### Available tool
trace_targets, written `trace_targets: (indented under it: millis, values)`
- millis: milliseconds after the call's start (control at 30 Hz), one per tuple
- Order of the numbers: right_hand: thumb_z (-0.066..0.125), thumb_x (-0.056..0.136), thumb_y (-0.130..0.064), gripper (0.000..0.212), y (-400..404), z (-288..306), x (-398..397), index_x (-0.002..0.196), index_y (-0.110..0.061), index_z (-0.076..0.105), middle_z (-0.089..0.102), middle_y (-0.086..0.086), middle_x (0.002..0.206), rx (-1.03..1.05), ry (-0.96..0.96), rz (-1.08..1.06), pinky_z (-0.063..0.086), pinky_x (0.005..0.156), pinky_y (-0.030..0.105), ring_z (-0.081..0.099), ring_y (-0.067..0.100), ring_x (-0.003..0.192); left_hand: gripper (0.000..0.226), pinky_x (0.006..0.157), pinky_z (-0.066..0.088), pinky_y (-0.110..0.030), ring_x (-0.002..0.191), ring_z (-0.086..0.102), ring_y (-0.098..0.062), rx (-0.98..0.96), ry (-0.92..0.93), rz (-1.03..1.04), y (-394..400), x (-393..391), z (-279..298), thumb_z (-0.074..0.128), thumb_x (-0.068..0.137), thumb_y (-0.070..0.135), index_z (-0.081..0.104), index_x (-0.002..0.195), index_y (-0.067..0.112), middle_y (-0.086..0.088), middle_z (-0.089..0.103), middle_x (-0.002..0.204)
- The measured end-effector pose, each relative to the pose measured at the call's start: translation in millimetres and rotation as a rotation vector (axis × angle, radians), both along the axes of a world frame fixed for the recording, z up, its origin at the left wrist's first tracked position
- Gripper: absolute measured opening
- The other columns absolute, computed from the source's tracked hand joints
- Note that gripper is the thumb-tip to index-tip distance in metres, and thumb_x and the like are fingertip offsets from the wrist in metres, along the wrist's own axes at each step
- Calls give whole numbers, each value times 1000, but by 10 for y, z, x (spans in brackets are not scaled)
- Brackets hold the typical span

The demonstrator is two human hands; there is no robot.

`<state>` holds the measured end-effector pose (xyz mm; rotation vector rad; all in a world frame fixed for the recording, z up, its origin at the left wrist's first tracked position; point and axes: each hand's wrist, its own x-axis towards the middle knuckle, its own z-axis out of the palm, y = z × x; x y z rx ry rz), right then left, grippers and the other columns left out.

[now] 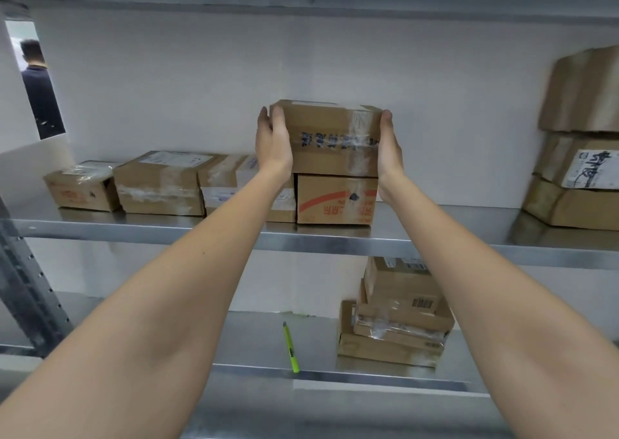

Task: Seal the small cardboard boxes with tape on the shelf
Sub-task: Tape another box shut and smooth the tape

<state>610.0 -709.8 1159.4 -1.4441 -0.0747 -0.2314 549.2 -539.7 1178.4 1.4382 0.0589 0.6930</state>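
Note:
A small taped cardboard box (330, 137) with dark lettering rests on top of a box with red print (336, 199) on the upper metal shelf (435, 237). My left hand (273, 140) presses its left side and my right hand (388, 144) its right side, so both hands grip it. Three more small taped boxes stand in a row to the left: one at the far left (82, 185), one in the middle (160, 182), one partly behind my left forearm (222, 182).
Larger worn boxes (582, 144) are stacked at the right end of the upper shelf. On the lower shelf lie a green marker pen (290, 346) and a pile of flat taped boxes (397, 314). A person (38, 83) stands beyond the rack at the far left.

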Motion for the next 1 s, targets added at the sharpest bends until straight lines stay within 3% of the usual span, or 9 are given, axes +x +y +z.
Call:
trace_targets:
  millis: [67,167,333,467,600,667,767,867,1000]
  values:
    - [35,53,-100,110,-4,21,-62,144,-38,40,46,-6,147,3,-2,-4,34,112,49,45,20,132,55,116,20,-24,146,23,-17,-24,-108,90,-77,-45,-94,33,104,40,23,153,17,0,25,159]
    - [36,85,-77,80,-68,49,-316,146,-25,36,38,-5,151,23,-92,-50,29,112,34,38,15,135,43,95,30,-1,132,41,-15,-136,-389,336,-234,-240,-280,35,101,20,40,141,7,-7,44,143]
    - [49,97,-36,15,-340,-541,-834,95,-21,51,55,0,92,54,-471,-549,42,73,19,51,11,81,12,79,39,-24,84,42,-13,-64,-455,318,-650,-601,-1105,36,92,20,45,98,13,2,41,92]
    - [46,99,-16,10,-713,-1408,-1148,89,-17,44,44,5,82,-288,-581,-616,35,67,19,41,16,73,15,72,38,-27,78,42,-16,352,-285,36,-920,-642,-1985,35,92,27,42,91,14,1,42,86]
    - [43,101,-24,18,-1138,-2133,-1120,87,-12,46,49,7,84,-335,-169,-637,42,73,31,44,20,76,18,84,37,-27,97,50,-22,426,76,-73,-1059,-441,-2391,36,99,23,51,101,13,-4,50,101]
    - [39,101,-27,23,-1321,-2308,-1015,94,-9,51,55,11,98,-262,68,-656,44,88,44,50,24,88,31,95,30,-23,121,47,-29,234,352,-143,-1186,-311,-2420,34,103,22,54,123,9,-12,51,126]
    - [33,103,-35,41,-1531,-2333,-885,128,-8,52,51,11,133,-192,282,-589,34,104,36,48,27,122,53,113,23,-33,143,29,-27,-98,711,-321,-1355,-197,-2375,23,106,42,28,151,16,-6,32,156]
    - [25,103,-48,56,-1670,-2350,-718,146,-14,37,40,4,150,-128,385,-436,26,112,37,37,25,138,57,118,16,-37,147,22,-25,-93,754,-418,-1458,-132,-2346,18,105,48,19,155,20,-3,23,160]
    - [21,99,-61,68,-1689,-2413,-517,150,-18,31,37,1,153,-104,484,-266,26,117,40,36,23,139,55,118,16,-37,147,22,-23,-50,731,-450,-1520,-63,-2393,15,105,48,22,154,23,0,24,160]
